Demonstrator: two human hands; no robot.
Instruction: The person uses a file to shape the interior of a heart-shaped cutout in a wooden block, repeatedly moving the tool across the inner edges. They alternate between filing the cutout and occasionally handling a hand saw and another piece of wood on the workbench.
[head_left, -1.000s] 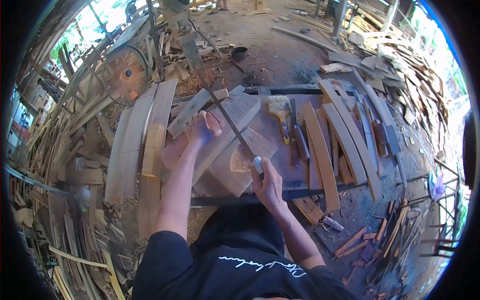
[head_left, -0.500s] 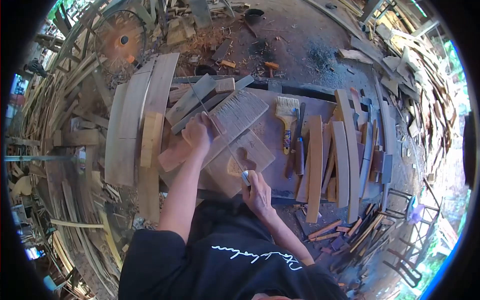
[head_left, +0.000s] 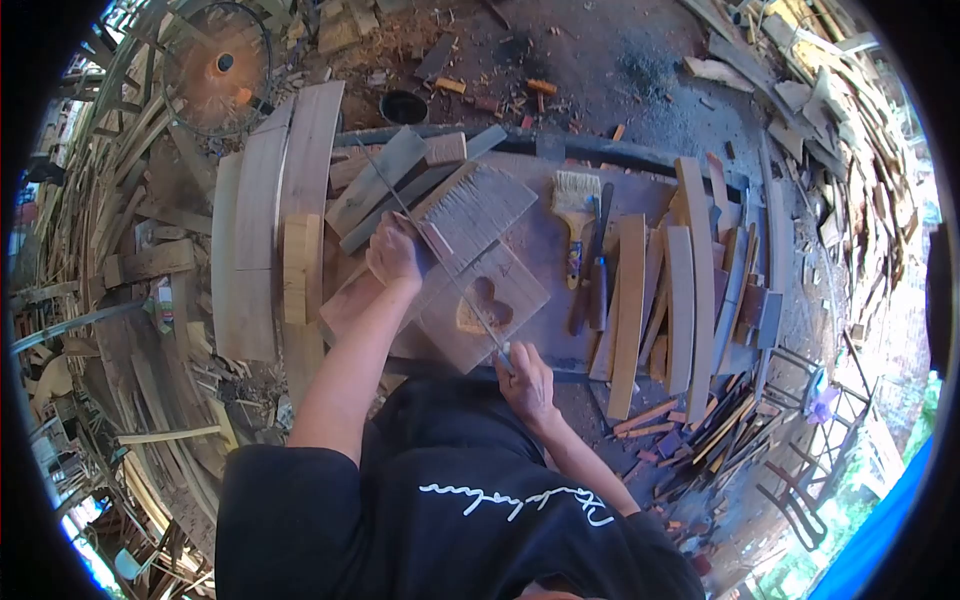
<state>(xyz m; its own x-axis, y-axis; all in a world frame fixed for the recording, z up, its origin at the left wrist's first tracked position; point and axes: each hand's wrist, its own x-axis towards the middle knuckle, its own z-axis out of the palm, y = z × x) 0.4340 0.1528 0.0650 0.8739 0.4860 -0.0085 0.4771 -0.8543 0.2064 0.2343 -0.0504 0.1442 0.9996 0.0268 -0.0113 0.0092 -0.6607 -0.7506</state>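
My right hand [head_left: 527,378] is closed round the handle of a long, thin saw [head_left: 478,313], near the bench's front edge. Its blade runs diagonally up and left, past my left hand [head_left: 396,252]. The left fingers are closed beside the blade, seemingly on a small reddish piece of wood [head_left: 434,239]; the palm side is hidden. Behind them lies a board scored with many grooves [head_left: 485,205]. Under the blade, nearer my body, rests a square board [head_left: 520,290] with a dark curved cutout and a paler patch.
Right of the boards lie a wide brush [head_left: 575,215], a dark-handled tool [head_left: 598,290] and several curved wood strips [head_left: 628,310]. Long planks [head_left: 310,160] stand at the bench's left. A round fan [head_left: 222,70] is at the back left. Wood scraps cover the floor.
My right hand has drawn the saw back towards my body and slightly right. The left hand stays by the grooved board. The whole view has shifted a little.
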